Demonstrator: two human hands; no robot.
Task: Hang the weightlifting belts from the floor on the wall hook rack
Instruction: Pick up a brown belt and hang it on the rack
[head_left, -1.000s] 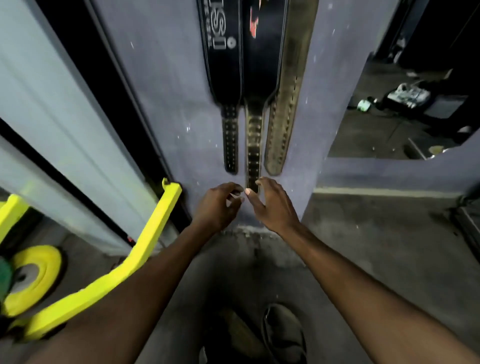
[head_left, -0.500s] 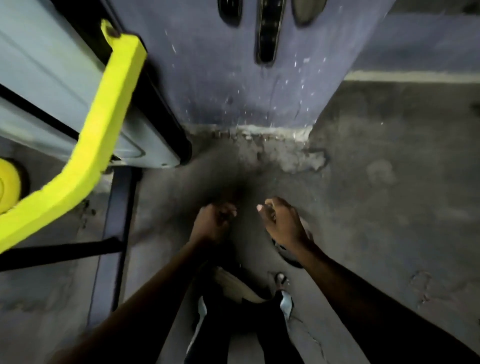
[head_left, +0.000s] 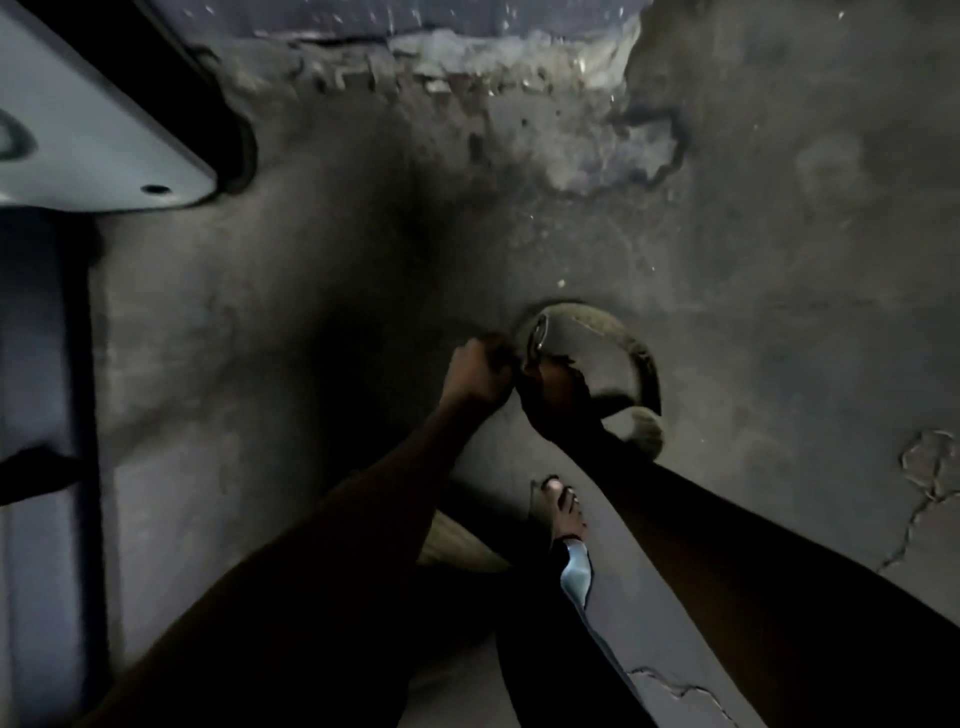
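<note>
- Both hands are brought low over the concrete floor, side by side and close together: the left hand is curled into a fist, and the right hand is closed around the buckle end of a weightlifting belt.
- Whether the left hand has hold of the strap or is only bunched beside it cannot be told (the light is poor and the fingers are in shadow).
- A metal buckle is seen just above the right hand's knuckles; from there the worn, tan belt curls in an arc on the floor to the right.
- One bare foot is planted just behind the hands.
- The step in hand is judged to be the pick-up of this belt from the floor; hanging is not yet begun.
- Next, the belt would need to be lifted clear by its buckle end, and the buckle carried up to a free hook (the rack is out of view here).
</note>
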